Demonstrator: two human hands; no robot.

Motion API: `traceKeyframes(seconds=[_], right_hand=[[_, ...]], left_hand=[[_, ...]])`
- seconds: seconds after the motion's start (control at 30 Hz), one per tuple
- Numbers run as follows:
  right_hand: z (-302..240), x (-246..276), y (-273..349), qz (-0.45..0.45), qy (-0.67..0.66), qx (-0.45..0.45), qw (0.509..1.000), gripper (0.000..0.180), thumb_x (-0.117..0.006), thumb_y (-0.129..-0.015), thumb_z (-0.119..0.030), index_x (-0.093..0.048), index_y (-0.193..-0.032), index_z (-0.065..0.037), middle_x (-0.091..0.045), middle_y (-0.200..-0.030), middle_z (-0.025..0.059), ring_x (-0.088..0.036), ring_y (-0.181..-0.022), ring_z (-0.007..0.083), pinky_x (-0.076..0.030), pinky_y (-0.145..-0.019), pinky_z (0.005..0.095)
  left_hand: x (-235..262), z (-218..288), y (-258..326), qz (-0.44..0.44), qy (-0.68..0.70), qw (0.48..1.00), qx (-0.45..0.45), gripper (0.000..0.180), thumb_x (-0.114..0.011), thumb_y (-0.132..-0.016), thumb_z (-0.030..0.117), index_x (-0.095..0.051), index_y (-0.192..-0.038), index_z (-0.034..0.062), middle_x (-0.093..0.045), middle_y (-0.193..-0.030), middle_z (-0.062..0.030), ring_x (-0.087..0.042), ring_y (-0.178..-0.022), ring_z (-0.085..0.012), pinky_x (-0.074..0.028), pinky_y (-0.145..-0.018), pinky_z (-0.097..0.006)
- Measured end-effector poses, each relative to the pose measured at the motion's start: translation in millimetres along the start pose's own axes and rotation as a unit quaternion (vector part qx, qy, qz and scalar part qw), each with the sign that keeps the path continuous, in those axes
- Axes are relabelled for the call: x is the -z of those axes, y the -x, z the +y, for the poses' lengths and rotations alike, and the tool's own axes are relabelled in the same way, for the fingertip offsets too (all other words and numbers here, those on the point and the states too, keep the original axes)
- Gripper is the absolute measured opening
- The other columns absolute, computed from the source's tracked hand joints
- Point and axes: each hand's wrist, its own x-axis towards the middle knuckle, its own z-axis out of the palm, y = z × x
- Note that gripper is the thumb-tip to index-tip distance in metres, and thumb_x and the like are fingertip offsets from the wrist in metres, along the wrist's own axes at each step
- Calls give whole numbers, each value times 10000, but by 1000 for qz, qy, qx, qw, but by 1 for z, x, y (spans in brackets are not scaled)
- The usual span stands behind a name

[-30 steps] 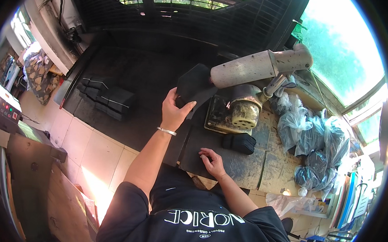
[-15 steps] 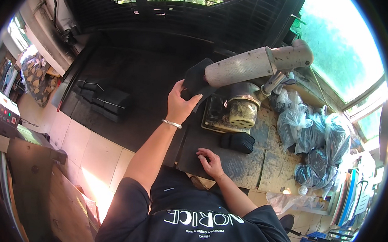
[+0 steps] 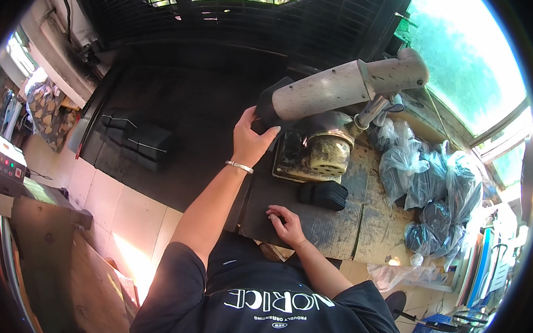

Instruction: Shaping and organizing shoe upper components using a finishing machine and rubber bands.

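My left hand [image 3: 254, 137] is stretched forward and grips a black flat sheet-like piece [image 3: 268, 101] by its near edge. The piece lies against the blunt left end of a pale, worn machine arm [image 3: 320, 96], which hides part of it. Below that arm sits the machine's grimy round housing [image 3: 329, 152] on a metal base. My right hand [image 3: 288, 225] rests near the table's front edge, fingers loosely bent and apart, with nothing visible in it. Just beyond it is a stack of black pieces [image 3: 325, 195].
Bundles of black pieces tied with light bands [image 3: 148, 144] lie on the dark table [image 3: 204, 104] at the left. Filled clear plastic bags [image 3: 429, 185] stand along the right side, by a bright window [image 3: 467, 62]. A control box with lit buttons [image 3: 4, 162] is at far left.
My left hand has shifted slightly right relative to the machine, and the black piece now sits further behind the arm's end. My right hand stays in place. The view has moved a little.
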Motion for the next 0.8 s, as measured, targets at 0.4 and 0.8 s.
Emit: traceKeyframes(seconds=[0.4,0.8], right_hand=[[-1,0,0,-4,-2,2,1000,266,-601,-897,-39,-623,-1160,1,-704,-996,109,-681,-914,192,-524,-830,293],[2,-2,0,0,18,7,1000,271,-607,-893,-53,-626,-1160,-8,-708,-990,115,-689,-921,207,-529,-812,301]], left_hand=[[18,6,20,7,40,999,2,476,-811,-714,54,-592,-1125,-42,-682,-1034,-97,-636,-947,-148,-489,-871,-275],[41,10,39,15,57,998,11,487,-797,-723,53,-574,-1143,-53,-682,-1052,-124,-644,-962,-157,-499,-872,-284]])
